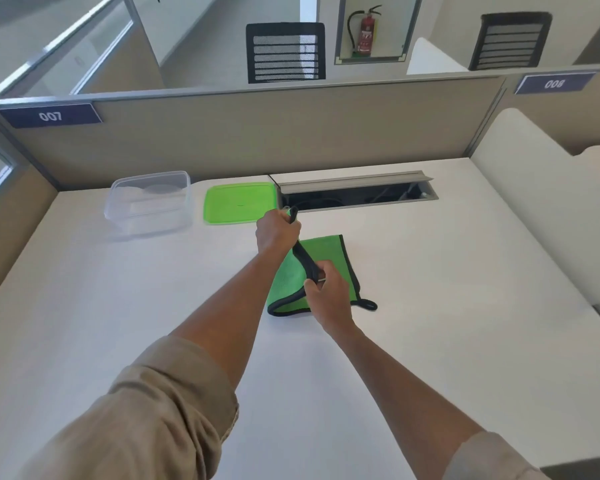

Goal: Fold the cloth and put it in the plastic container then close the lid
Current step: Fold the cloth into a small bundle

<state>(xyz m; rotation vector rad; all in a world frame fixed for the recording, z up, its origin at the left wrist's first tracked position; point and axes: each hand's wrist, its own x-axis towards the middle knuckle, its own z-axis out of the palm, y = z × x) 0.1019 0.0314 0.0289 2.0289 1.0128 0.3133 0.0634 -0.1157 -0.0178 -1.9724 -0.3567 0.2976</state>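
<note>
A white desk [118, 306] is seen from above, with a beige partition [257, 133] along its far edge. A green cloth [329, 268] with black trim lies near the desk's middle, partly folded. Its black-edged border is lifted and stretched between two hands. The left hand [277, 233], at 12 o'clock from the cloth, is closed around the upper end of the border. The right hand [326, 292], at 6 o'clock from the left, pinches the lower end. A clear container [149, 202] stands open at 10 o'clock from the cloth, well apart from it. A green lid [238, 202] lies flat just beside the container, on its 3 o'clock side. An open cable tray [357, 192] is set into the desk at 3 o'clock from the lid.
</note>
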